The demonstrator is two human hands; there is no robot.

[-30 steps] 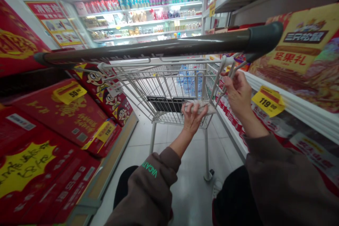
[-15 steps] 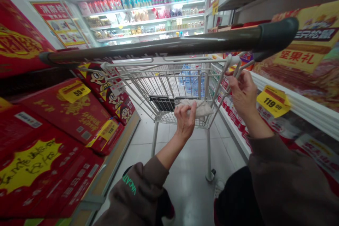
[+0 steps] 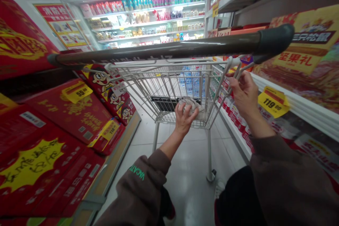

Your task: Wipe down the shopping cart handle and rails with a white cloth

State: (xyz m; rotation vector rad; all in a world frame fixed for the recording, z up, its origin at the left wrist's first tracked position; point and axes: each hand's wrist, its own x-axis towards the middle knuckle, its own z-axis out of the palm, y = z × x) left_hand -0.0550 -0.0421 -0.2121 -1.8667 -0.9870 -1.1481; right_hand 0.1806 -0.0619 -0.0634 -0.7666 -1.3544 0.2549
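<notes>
left hand (image 3: 183,121): fingers (image 3: 188,109) spread, bent; forearm (image 3: 173,144) extended | right hand (image 3: 245,94): higher, fingers curled

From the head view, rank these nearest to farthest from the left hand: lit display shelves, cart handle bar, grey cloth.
Measured from the left hand:
1. Grey cloth: touching the hand, at its fingers.
2. Cart handle bar: above the hand in the picture, crossing the view.
3. Lit display shelves: at the back, beyond the cart.

Left hand (image 3: 184,117) over crumpled cloth (image 3: 202,112)
</notes>
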